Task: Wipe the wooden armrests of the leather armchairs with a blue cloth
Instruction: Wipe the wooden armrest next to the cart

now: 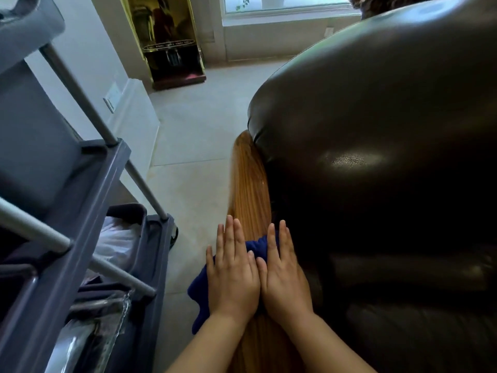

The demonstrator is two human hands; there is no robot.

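Note:
A long wooden armrest (248, 184) runs away from me along the left side of a dark brown leather armchair (376, 144). A dark blue cloth (199, 300) lies across the armrest near its middle and hangs off its left side. My left hand (232, 273) and my right hand (282, 275) rest side by side flat on the cloth, palms down, fingers stretched forward. Most of the cloth is hidden under both hands.
A grey cleaning cart (88, 216) with metal posts stands close on the left, holding white bags and linens. Pale floor tiles (193, 146) lie between cart and chair. A gold-framed cabinet (172, 49) and a window (282, 6) are at the far wall.

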